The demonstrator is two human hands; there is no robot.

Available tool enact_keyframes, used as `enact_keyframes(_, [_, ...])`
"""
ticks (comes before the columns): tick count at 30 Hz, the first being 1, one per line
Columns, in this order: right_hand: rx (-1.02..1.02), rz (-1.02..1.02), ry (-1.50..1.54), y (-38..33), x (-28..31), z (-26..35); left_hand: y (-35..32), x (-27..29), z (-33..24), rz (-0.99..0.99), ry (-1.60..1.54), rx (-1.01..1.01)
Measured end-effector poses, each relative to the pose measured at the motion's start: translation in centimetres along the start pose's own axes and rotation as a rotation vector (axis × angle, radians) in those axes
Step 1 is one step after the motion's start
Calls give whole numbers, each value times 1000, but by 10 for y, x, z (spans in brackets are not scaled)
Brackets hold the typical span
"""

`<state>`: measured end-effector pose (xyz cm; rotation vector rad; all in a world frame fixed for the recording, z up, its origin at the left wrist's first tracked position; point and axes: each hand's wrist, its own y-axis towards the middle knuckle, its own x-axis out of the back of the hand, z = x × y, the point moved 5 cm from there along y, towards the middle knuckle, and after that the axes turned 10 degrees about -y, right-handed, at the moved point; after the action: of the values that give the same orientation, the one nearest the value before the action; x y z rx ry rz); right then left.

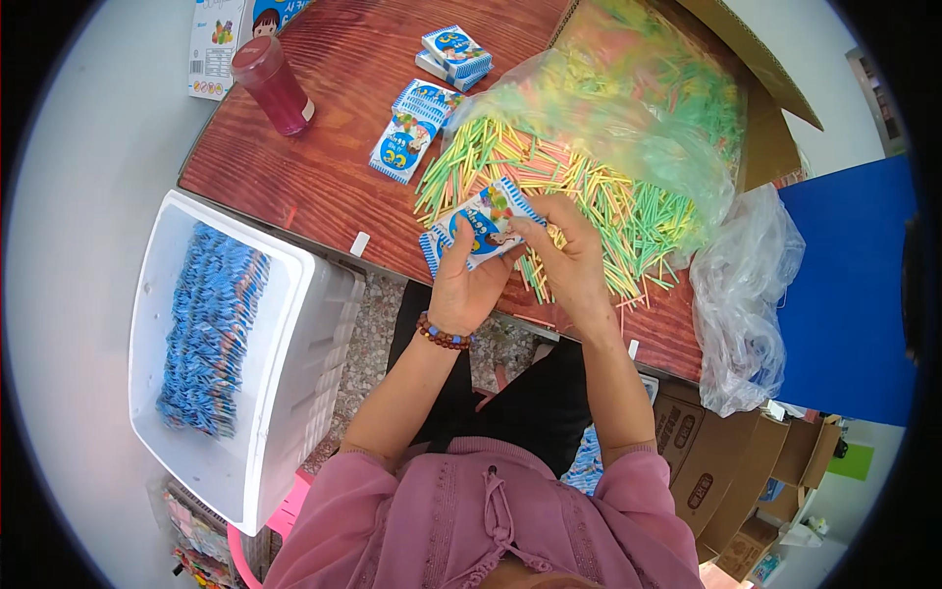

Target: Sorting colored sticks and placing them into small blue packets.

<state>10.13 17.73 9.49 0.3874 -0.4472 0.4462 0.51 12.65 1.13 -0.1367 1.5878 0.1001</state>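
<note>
At the left of the frame a white bin [285, 324] holds rows of blue packets [211, 329]. Near the centre, the left hand [461, 285] grips a small blue-and-white packet [488, 221], fingers curled round it. The right hand [569, 260] pinches the packet's upper edge, resting over coloured sticks [608, 201] on the wooden table [324, 147].

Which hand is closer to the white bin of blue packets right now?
Left. The left hand holds a small packet over the table edge, beside the white bin. The right hand sits farther away, over the coloured sticks.
</note>
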Motion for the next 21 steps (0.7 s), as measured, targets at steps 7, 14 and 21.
enact_keyframes(7, [-39,171,-40,40,-28,-14,-6,22,-65,-220,509,-320])
enact_keyframes(14, [-116,167,27,118,-102,-30,-4,12,-138,-251,1390,-823])
enact_keyframes(21, [62,18,-298,133,-115,-48,7,13,-123,-341,2205,-779])
